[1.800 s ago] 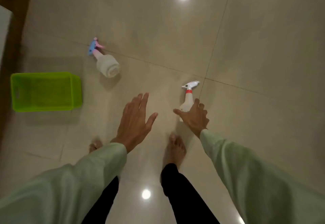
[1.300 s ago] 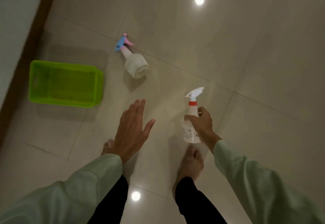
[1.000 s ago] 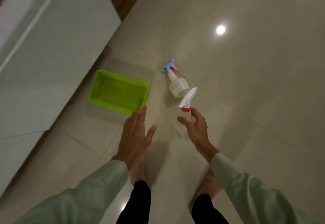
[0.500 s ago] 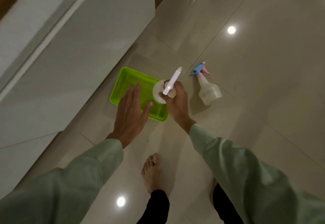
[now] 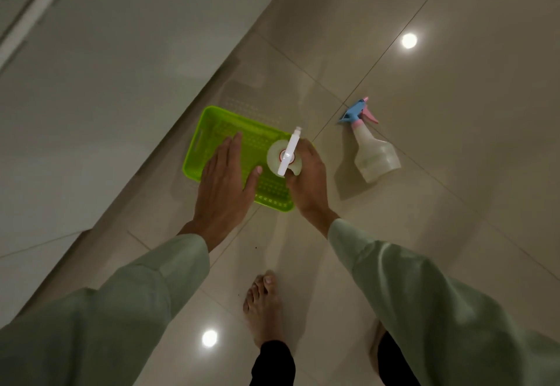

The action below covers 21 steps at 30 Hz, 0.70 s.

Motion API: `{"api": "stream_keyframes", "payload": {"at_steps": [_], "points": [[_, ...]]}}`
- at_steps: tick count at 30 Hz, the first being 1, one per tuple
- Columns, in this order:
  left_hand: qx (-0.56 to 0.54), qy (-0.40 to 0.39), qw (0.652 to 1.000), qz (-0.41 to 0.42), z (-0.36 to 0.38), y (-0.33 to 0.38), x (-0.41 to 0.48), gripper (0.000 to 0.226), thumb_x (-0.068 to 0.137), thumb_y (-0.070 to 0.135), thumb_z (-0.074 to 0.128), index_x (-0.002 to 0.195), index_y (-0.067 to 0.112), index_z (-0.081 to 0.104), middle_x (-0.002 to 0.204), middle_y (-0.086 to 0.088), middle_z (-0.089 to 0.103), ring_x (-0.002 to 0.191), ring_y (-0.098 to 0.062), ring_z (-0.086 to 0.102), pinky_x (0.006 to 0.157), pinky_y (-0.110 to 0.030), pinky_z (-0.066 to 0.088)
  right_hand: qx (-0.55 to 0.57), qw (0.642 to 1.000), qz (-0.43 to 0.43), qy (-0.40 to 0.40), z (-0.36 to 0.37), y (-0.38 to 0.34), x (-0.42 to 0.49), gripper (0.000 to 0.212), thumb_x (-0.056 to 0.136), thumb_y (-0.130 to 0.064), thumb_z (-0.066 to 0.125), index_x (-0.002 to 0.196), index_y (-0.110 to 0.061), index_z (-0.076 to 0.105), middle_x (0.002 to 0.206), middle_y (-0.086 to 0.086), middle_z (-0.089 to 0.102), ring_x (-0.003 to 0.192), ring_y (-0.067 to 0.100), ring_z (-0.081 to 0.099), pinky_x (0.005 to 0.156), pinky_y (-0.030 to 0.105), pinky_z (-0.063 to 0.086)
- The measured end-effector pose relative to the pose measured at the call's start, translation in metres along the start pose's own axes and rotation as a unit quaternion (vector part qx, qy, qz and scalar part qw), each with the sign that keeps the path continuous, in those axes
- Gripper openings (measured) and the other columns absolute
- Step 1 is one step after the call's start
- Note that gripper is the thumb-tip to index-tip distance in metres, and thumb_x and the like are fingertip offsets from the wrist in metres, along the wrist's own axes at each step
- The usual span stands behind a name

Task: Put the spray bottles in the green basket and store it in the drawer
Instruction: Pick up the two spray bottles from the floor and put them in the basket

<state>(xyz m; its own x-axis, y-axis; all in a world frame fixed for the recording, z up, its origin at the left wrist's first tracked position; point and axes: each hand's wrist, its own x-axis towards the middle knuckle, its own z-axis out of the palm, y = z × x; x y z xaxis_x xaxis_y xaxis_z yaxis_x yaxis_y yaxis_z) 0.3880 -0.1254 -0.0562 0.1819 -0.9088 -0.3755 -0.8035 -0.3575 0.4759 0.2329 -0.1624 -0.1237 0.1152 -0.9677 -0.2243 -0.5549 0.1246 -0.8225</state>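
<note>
- Your right hand (image 5: 307, 178) is clenched round the white-topped spray bottle (image 5: 285, 157), held upright so you look straight down on its trigger head; the fingers wrap the far side of the body.
- Your left hand (image 5: 225, 181) is released, flat and spread, holding nothing, and hovers just beside the bottle over the near part of the green basket (image 5: 212, 131).
- What matters for the coming move: the bottle hangs directly above the basket's right end, its long axis pointing down into the open top. I judge a straight lowering would put it inside; whether it already touches the mesh floor cannot be told from here.
- The basket lies on the tiled floor (image 5: 454, 234) beside a pale cabinet front (image 5: 121, 67), its long side running away to your left.
- The second spray bottle (image 5: 374, 155), clear with a blue and pink head, lies on its side to the right of the basket, head pointing away from you. Your right hand is the nearer one to it.
- No open drawer is in view.
</note>
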Motion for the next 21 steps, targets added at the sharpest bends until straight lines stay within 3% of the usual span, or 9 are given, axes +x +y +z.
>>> {"api": "stream_keyframes", "payload": {"at_steps": [1,3,5,6,10,14,17,21], "points": [[0.002,-0.001,1.0,0.001,-0.002,0.002,-0.001,0.069,0.098,0.039,0.048,0.155,0.016,0.017,0.161,-0.01,0.025,0.149,-0.025,0.024,0.119,-0.043,0.026,0.004,1.0,0.011,-0.011,-0.004,-0.001,0.0,0.054,0.08,0.006,0.069,0.132,-0.003,0.058,0.132,0.012,0.061,0.123,0.028,0.057,0.102,0.03,0.046],[0.004,0.003,1.0,0.003,-0.006,0.008,-0.001,0.067,0.098,0.035,0.048,0.155,0.015,0.018,0.161,-0.01,0.026,0.148,-0.026,0.026,0.119,-0.043,0.026,0.008,0.999,0.031,-0.02,-0.016,-0.002,0.0,0.068,0.076,0.01,0.065,0.14,-0.007,0.052,0.139,0.01,0.059,0.129,0.024,0.053,0.105,0.016,0.037],[0.006,0.01,1.0,0.008,-0.012,0.016,-0.002,0.066,0.098,0.03,0.049,0.155,0.014,0.019,0.16,-0.011,0.028,0.148,-0.027,0.027,0.119,-0.042,0.026,0.001,0.999,0.036,-0.021,-0.032,-0.002,-0.001,0.074,0.073,0.011,0.064,0.143,-0.008,0.05,0.144,0.009,0.055,0.133,0.023,0.05,0.104,0.004,0.027],[0.007,0.014,1.0,0.012,-0.016,0.022,-0.004,0.065,0.098,0.028,0.049,0.155,0.014,0.02,0.16,-0.011,0.028,0.147,-0.027,0.027,0.119,-0.041,0.026,-0.003,0.999,0.043,-0.023,-0.041,-0.002,-0.003,0.074,0.073,0.01,0.065,0.144,-0.008,0.049,0.146,0.009,0.054,0.135,0.023,0.048,0.105,0.005,0.025],[0.012,0.038,0.999,0.029,-0.027,0.045,-0.006,0.064,0.096,0.018,0.049,0.154,0.011,0.023,0.159,-0.011,0.031,0.147,-0.027,0.03,0.118,-0.039,0.027,-0.025,0.997,0.076,-0.005,-0.079,0.002,-0.012,0.065,0.082,0.003,0.069,0.143,-0.008,0.05,0.145,0.01,0.053,0.135,0.025,0.048,0.106,0.019,0.031],[0.001,0.054,0.997,0.057,-0.03,0.085,-0.006,0.061,0.095,0.017,0.049,0.152,0.01,0.027,0.156,-0.012,0.035,0.144,-0.027,0.034,0.117,-0.038,0.028,-0.079,0.99,0.116,0.029,-0.124,0.016,-0.01,0.061,0.086,-0.013,0.072,0.143,-0.01,0.05,0.139,0.009,0.055,0.126,0.028,0.051,0.095,0.029,0.04],[0.004,0.054,0.995,0.082,-0.019,0.113,0.002,0.059,0.096,0.018,0.049,0.15,0.01,0.031,0.156,-0.012,0.036,0.142,-0.028,0.037,0.116,-0.04,0.031,-0.134,0.979,0.151,0.008,-0.144,0.035,0.005,0.073,0.081,-0.032,0.079,0.144,-0.014,0.046,0.141,0.009,0.051,0.127,0.027,0.048,0.098,0.04,0.048],[0.019,0.048,0.992,0.112,0.009,0.141,0.019,0.058,0.095,0.017,0.049,0.15,0.009,0.032,0.157,-0.013,0.035,0.145,-0.027,0.035,0.117,-0.042,0.031,-0.187,0.969,0.157,-0.032,-0.151,0.068,0.032,0.092,0.072,-0.046,0.085,0.147,-0.016,0.04,0.144,0.012,0.047,0.131,0.031,0.044,0.103,0.048,0.044]]}}
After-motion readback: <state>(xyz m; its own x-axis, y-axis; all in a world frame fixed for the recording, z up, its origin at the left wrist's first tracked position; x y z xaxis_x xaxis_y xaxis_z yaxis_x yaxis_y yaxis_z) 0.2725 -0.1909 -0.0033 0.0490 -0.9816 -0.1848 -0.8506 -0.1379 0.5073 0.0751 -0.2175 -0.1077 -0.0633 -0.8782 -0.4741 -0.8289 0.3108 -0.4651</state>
